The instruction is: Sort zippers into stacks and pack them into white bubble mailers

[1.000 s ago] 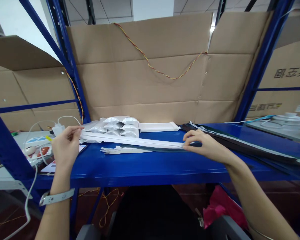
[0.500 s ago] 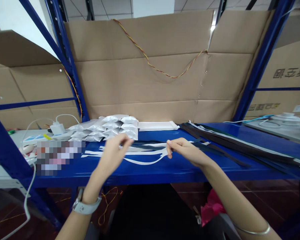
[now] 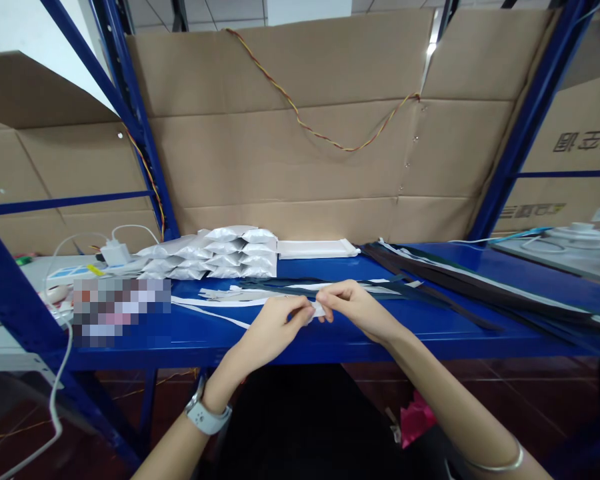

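Just above the front part of the blue shelf (image 3: 290, 350), my two hands are close together at a white ribbon-like strip (image 3: 319, 309). My left hand (image 3: 275, 323) pinches it between thumb and fingertips. From the other side my right hand (image 3: 357, 308) is closed on the same end, its fingertips almost touching the left ones. Long white tails of the strip (image 3: 210, 303) run off to the left across the shelf. Behind my hands lie flat dark strips (image 3: 290, 283) and more pale strips (image 3: 220, 294). The fingers partly hide the held end.
Stacked silvery packets (image 3: 225, 252) stand at the back left, beside a shallow white tray (image 3: 317, 249). Long dark strips (image 3: 460, 280) lie along the right. A white plug (image 3: 115, 253) with cables is on the left. Cardboard (image 3: 290, 160) closes the back; blue posts (image 3: 523, 127) flank it.
My left hand has moved right, from over the strips to the strip end at my right hand. My right hand has shifted slightly left. The loop of white strip between them is gone.
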`<state>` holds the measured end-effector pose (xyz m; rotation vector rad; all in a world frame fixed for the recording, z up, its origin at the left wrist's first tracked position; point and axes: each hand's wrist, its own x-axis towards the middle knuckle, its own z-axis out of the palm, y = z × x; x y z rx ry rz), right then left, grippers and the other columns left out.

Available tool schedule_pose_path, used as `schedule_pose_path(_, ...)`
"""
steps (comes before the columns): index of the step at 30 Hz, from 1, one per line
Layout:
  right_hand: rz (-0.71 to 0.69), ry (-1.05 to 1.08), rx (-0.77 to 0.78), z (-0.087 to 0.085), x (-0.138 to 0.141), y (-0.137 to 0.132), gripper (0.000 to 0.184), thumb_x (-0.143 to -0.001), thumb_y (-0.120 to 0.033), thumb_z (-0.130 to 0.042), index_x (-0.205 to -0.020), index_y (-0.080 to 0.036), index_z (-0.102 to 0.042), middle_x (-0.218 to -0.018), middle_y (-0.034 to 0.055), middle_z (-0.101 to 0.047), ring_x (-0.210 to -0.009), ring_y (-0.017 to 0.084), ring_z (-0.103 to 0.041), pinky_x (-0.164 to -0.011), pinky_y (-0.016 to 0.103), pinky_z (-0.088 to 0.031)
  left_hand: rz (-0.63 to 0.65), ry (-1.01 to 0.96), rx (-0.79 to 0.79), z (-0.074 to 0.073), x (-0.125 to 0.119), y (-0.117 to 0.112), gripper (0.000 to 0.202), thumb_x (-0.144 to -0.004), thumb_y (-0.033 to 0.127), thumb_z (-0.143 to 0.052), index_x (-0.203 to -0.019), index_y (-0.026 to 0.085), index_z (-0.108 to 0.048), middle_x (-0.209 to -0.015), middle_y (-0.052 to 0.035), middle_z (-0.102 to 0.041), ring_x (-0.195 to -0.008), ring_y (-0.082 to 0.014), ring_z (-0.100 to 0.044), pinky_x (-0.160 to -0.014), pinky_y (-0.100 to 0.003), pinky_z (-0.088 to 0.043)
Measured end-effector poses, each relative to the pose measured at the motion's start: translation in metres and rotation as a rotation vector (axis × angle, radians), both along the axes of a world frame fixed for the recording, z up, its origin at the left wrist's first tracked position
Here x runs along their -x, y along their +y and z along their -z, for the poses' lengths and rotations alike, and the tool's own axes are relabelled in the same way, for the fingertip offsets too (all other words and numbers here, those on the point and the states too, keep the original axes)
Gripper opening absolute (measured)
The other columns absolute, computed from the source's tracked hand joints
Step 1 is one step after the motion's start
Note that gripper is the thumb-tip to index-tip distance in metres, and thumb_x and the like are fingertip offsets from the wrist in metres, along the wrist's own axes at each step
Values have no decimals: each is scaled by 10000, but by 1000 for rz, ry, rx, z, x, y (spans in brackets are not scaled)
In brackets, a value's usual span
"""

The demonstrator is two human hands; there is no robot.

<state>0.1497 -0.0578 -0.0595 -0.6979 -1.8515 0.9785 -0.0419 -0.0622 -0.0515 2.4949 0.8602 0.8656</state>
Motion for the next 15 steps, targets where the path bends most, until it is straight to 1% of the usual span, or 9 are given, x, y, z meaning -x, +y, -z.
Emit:
schedule_pose_path(4, 22, -39, 7, 6, 3, 3, 501, -891, -477, -497, -503, -162, -470, -507, -20, -473, -519, 96, -421, -560, 243, -331, 14, 250, -362, 2, 3, 4, 255, -941, 216, -408, -897, 173, -656, -832, -51, -638, -768, -174, -555, -731, -303, -423)
schedule_pose_path(6, 39, -39, 12, 8, 6, 4, 494, -880, -467, -519, -495, -162, -463, -478, -31, -445, -488, 88, -377, -519, 242, -294, 16, 351, -482, 2, 4, 5, 233, -927, 159, -415, -873, 167, -641, -838, -52, -629, -778, -181, -540, -726, -303, -413)
schedule_pose_path(8, 67, -27, 3, 6, 7, 1, 488, -877, -452, -526, -489, -162, -466, -473, -29, -448, -484, 87, -374, -509, 243, -285, 9, 389, -526, -1, 6, 6, 229, -916, 124, -415, -829, 164, -623, -794, -39, -615, -751, -175, -519, -690, -287, -400)
schedule_pose_path(10, 101, -24, -17, 1, 6, -3, 484, -879, -445, -523, -488, -163, -482, -480, -23, -469, -492, 92, -397, -515, 245, -298, 13, 377, -528, -8, 9, 4, 231, -921, 133, -415, -801, 166, -610, -764, -27, -606, -727, -165, -501, -663, -273, -386)
schedule_pose_path(13, 175, -6, -62, -11, -4, -10, 471, -873, -440, -536, -490, -166, -513, -482, -17, -485, -499, 100, -426, -526, 251, -321, -7, 356, -483, -20, 19, 3, 255, -950, 218, -399, -808, 171, -606, -753, -19, -599, -725, -155, -500, -646, -259, -379)
schedule_pose_path(15, 256, 54, -87, -19, -19, -12, 456, -858, -427, -565, -485, -169, -517, -479, -17, -485, -506, 104, -443, -534, 255, -331, -57, 348, -450, -29, 34, 6, 277, -962, 271, -384, -834, 175, -610, -781, -22, -609, -770, -158, -518, -678, -262, -390)
